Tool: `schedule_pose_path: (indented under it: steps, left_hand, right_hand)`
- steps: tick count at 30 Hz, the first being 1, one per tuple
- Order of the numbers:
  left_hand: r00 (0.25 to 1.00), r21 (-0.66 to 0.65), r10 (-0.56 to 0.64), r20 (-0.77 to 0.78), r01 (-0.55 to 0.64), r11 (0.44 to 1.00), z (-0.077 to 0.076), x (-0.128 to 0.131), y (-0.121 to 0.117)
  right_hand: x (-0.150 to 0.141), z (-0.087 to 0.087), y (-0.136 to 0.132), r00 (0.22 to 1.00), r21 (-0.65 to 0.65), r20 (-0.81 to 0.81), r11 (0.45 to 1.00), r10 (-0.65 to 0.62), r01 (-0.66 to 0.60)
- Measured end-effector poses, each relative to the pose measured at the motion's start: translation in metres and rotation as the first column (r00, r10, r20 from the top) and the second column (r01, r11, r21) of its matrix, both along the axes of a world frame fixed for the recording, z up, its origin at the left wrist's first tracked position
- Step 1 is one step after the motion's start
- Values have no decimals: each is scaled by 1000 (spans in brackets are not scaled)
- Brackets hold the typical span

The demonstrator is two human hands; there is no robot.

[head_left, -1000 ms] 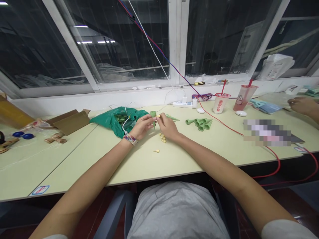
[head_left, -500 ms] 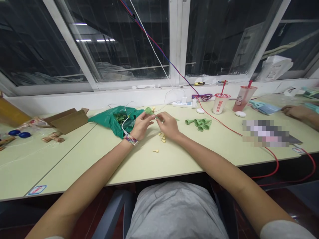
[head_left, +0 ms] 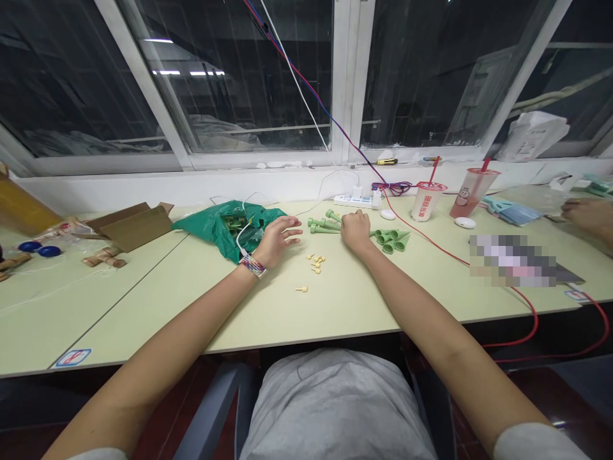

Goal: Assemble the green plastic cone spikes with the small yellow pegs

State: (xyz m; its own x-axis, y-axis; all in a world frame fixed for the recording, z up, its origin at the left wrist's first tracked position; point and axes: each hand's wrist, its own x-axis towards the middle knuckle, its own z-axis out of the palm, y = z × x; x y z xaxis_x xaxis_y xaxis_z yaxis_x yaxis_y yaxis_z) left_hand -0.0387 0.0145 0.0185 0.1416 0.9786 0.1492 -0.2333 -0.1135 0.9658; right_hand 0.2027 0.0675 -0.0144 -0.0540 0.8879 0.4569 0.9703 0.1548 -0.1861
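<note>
My left hand (head_left: 278, 241) is open over the table beside the green plastic bag (head_left: 211, 223), its fingers apart and nothing in them. Several green cone-shaped pieces (head_left: 325, 229) lie in a group between my hands, wide ends to the left. My right hand (head_left: 355, 231) is closed at the right end of this group; its fingertips are hidden, and I cannot make out what they hold. Just right of it lies a second cluster of green cones (head_left: 393, 240), open ends toward me. Small yellow pegs (head_left: 316, 260) lie in front, with one single peg (head_left: 301, 289) nearer the edge.
More green pieces show inside the bag. Left are a cardboard box (head_left: 131, 227), wooden pieces (head_left: 104, 258) and blue balls (head_left: 48, 251). A power strip (head_left: 354, 201), two drink cups (head_left: 428, 202) and a red cable (head_left: 530, 306) are at the back and right. Another person's hand (head_left: 587, 214) is far right.
Both hands were together around a green cone with yellow at its end. My left hand has let go and opened; my right hand has moved right to the cones.
</note>
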Motion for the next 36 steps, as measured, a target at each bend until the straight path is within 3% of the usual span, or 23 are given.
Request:
schedule_pose_path:
  steps: [8,36]
  left_hand:
    - [1000,-17,-18,-6,17,1000,-1,1,-2]
    - [999,-76,-39,-12,38,996,0,4,-5]
  right_hand:
    - [3,0,6,981,-97,181,991,-73,92]
    - [-2,0,5,990,-150,130,986,-57,77]
